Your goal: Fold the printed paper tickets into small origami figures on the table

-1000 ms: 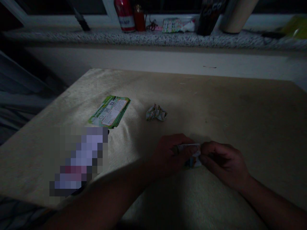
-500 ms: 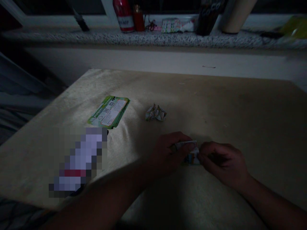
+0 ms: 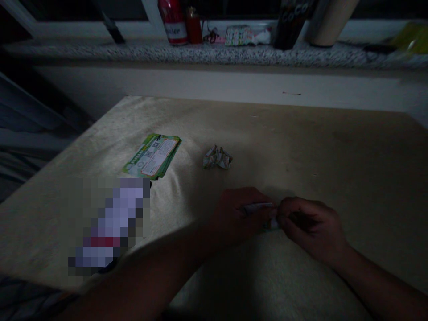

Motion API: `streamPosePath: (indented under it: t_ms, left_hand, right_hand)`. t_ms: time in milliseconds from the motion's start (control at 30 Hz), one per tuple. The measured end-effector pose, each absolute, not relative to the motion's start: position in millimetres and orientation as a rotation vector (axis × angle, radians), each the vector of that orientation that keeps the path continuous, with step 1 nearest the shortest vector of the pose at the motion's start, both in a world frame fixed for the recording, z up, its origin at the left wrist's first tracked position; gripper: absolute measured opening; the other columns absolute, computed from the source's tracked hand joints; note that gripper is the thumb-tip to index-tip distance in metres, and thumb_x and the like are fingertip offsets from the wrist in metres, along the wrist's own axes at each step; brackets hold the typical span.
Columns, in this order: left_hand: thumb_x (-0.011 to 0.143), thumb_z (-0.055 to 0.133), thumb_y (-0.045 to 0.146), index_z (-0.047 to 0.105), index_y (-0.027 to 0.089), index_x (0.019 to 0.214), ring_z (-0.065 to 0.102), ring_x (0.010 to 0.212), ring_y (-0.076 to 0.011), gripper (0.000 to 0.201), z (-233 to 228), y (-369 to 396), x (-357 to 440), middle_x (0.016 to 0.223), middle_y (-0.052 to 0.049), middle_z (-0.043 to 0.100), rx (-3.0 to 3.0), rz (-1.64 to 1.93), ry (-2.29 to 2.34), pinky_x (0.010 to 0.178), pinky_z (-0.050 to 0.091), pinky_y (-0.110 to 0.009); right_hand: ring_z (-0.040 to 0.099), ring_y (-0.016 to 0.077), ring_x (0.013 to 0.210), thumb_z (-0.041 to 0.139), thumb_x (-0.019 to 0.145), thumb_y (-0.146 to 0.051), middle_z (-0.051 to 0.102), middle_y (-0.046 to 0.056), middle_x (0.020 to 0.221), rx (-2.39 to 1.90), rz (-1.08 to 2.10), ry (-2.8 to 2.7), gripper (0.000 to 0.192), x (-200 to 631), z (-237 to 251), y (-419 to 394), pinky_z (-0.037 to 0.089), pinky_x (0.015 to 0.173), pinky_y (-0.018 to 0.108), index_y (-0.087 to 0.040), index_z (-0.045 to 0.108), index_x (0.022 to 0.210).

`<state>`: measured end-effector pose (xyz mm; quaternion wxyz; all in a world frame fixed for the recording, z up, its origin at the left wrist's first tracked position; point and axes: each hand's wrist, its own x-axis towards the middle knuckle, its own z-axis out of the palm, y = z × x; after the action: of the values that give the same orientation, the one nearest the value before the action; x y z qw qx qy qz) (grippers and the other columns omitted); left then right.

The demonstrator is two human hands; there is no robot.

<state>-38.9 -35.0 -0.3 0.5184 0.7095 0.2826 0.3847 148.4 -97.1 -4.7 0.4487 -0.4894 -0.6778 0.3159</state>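
Nearer the camera than the crumpled paper, off to its right, it's one small printed slip, pale-edged, with bluish patches, mostly hidden under fingers! The left hand pinches it, thumb on top; the right hand nips its right end between thumb and forefinger. Just one crumpled paper, two peaks standing up. Left of it, one green stack of sheets, too overlapped to number, its print too small to read. Beyond it, on the sill, one red bottle's label ends in "ier", and one dark cup reads "CoCo".
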Motion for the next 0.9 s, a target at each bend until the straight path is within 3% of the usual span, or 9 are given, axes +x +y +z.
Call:
streamPosePath:
  t_ms: [433,900]
  left_hand:
    - [0.087,0.068,0.029,0.075,0.015,0.086,0.064,0.067,-0.0105,0.016,-3.8,-37.1,-39.9,0.075,-0.004,0.071,1.745,0.926,0.635,0.063,0.048,-0.020]
    - [0.085,0.069,0.030,0.071,0.014,0.080,0.059,0.063,-0.0100,0.017,1.7,-34.9,-40.0,0.070,-0.001,0.066,1.674,0.853,0.760,0.061,0.044,-0.020]
  right_hand:
    - [0.060,0.0145,0.059,0.060,0.075,-0.004,0.063,0.000,0.067,-1.166,0.824,-1.659,0.018,148.1,-4.3,-97.7,0.048,0.053,0.026,-0.021,0.060,0.078]
    - [0.057,0.0118,0.053,0.059,0.082,-0.008,0.064,0.000,0.064,-1.255,0.839,-1.666,0.014,148.1,-5.1,-97.0,0.045,0.048,0.022,-0.021,0.060,0.076]
